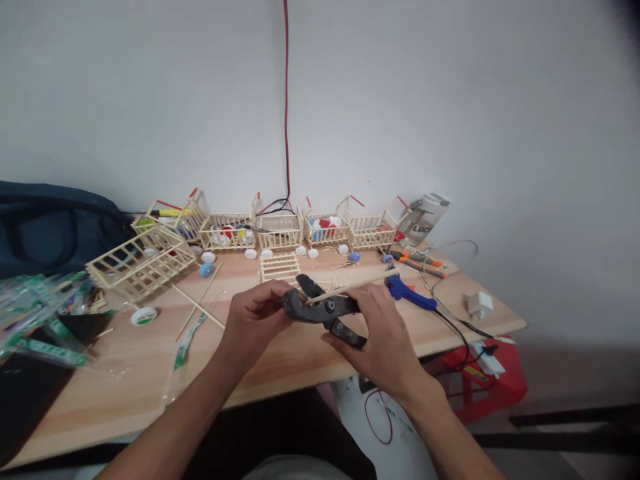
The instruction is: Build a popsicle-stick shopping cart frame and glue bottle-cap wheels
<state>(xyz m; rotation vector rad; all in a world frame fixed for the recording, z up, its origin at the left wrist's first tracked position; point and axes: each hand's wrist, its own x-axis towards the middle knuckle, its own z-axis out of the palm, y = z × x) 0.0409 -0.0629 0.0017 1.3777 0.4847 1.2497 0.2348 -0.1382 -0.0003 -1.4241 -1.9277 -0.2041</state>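
Both of my hands are raised over the front of the table. My right hand (383,333) is wrapped round the handles of black pruning shears (330,307), whose jaws point left and stand apart. A thin wooden stick (353,287) runs from between the jaws up to the right, passing over my right fingers. My left hand (257,317) is closed at the jaw end in line with the stick, pinching its near end; the fingertips are partly hidden behind the jaw. Behind the shears lies a small slatted stick panel (279,268).
Several stick-built carts (227,232) line the wall, and a larger one (143,260) tilts at left. A blue glue gun (413,293), orange-handled pliers (425,265) and a white adapter (480,305) lie right. Plastic wrappers (45,320), loose sticks (197,305) and a bag (60,223) are left.
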